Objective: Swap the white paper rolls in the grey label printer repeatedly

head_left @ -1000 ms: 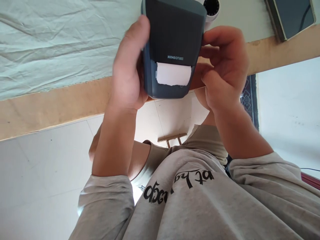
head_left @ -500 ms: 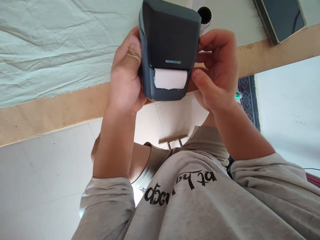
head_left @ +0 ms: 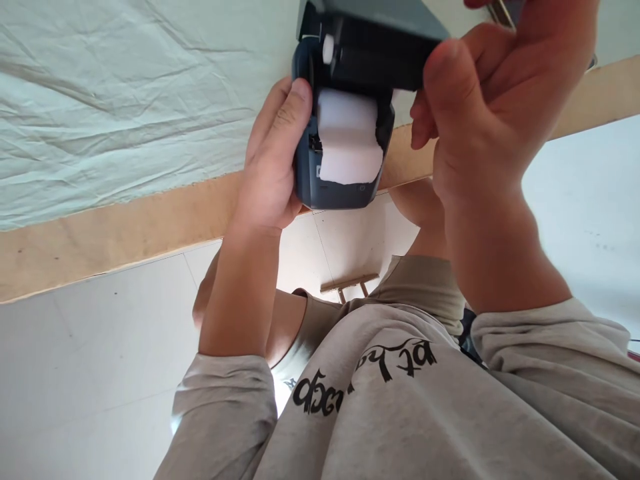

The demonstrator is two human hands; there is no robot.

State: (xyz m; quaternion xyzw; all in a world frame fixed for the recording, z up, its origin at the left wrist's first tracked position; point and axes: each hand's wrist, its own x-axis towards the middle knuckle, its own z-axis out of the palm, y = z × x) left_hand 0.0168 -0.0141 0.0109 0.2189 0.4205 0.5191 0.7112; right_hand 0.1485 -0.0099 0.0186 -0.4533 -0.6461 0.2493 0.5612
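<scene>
Table point(head_left: 125, 230) with a bare wooden border point(head_left: 580, 100) passing behind both hands; pale green cloth point(head_left: 125, 100) spread on it, creased to the left of the left hand point(head_left: 277, 153), its margin stopping short of the outer edge; beyond the right hand point(head_left: 495, 113), a narrow strip of a framed object point(head_left: 501, 11) on the tabletop, the remainder largely hidden; below the hands, pale tiled floor point(head_left: 115, 333) with thin joints; small wooden frame point(head_left: 350, 283) seen against it, below and between the hands, footing indistinct.

Left fingers point(head_left: 287, 119) curled, clasping; right fingers point(head_left: 493, 50) bent, pinching; forearms point(head_left: 240, 293) stretched forward.
</scene>
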